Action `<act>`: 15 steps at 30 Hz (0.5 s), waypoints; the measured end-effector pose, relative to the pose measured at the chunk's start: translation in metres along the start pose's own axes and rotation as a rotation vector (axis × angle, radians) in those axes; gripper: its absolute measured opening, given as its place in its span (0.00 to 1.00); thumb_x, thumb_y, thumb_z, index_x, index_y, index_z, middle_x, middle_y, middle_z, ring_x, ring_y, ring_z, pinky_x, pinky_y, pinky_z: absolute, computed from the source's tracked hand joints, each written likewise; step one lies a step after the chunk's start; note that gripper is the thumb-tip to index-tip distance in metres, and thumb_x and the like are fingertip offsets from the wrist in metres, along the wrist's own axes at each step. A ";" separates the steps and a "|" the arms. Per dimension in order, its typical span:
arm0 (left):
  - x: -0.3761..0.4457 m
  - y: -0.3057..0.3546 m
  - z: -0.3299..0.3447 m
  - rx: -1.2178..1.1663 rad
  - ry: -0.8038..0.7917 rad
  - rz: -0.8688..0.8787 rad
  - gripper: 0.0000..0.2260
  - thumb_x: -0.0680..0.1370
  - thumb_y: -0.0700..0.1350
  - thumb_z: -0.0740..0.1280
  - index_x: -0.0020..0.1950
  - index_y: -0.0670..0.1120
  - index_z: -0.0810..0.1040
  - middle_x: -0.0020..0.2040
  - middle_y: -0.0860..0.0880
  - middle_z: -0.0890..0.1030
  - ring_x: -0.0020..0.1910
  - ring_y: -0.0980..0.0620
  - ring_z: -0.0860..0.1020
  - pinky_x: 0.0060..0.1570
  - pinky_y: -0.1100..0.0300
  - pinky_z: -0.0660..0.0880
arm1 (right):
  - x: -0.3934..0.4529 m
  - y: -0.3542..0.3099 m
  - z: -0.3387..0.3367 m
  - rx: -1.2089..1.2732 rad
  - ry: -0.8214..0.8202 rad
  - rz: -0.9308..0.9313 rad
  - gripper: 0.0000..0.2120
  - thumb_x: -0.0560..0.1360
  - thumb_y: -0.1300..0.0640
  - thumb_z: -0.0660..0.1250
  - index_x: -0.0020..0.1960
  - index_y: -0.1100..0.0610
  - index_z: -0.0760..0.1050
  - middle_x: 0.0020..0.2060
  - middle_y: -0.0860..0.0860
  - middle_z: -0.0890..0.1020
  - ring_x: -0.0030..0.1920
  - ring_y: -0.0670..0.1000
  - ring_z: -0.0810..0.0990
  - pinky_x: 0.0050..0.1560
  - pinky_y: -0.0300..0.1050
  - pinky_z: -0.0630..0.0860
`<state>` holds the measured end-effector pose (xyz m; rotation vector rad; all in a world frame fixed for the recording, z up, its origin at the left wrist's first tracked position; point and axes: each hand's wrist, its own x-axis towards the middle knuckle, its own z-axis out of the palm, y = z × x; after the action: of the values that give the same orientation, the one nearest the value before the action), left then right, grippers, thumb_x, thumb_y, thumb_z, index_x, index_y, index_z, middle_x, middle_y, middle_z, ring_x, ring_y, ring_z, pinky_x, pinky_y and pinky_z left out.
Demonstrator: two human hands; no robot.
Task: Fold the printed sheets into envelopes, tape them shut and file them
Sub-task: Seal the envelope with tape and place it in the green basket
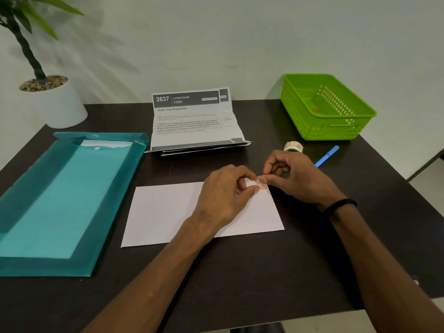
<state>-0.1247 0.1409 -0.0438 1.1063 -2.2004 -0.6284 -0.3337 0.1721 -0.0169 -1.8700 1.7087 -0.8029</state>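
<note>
A dark brown, wood-grained counter (252, 272) filled the lower part of the view, its far edge pushed up against a plain, pale greenish-white wall (240, 39). Soft, even light fell across the wall, and faint leaf shadows spread over it to the left. In the far left corner of the counter stood a white pot (60, 104) topped with pebbles, holding a plant (21, 32) with a twisted dark stem and long green leaves. Beyond the counter's right edge, a strip of pale floor (430, 179) showed, with another light patch below the near edge.
</note>
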 end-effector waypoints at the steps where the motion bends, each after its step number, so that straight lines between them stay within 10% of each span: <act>1: 0.000 0.000 0.000 0.006 -0.001 0.013 0.11 0.78 0.54 0.74 0.59 0.56 0.84 0.44 0.56 0.78 0.40 0.56 0.75 0.39 0.70 0.67 | 0.000 0.000 0.000 0.000 0.002 -0.002 0.09 0.75 0.60 0.78 0.47 0.50 0.78 0.44 0.48 0.85 0.44 0.47 0.84 0.49 0.45 0.85; 15: 0.001 0.003 0.000 0.093 -0.063 0.051 0.13 0.81 0.55 0.69 0.65 0.57 0.83 0.43 0.54 0.78 0.40 0.53 0.74 0.39 0.65 0.66 | -0.002 -0.003 0.003 -0.057 0.041 -0.002 0.09 0.74 0.57 0.79 0.46 0.50 0.79 0.41 0.46 0.84 0.42 0.47 0.84 0.46 0.42 0.84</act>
<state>-0.1265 0.1416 -0.0418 1.0861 -2.3250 -0.5509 -0.3299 0.1740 -0.0175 -1.9047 1.7726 -0.8067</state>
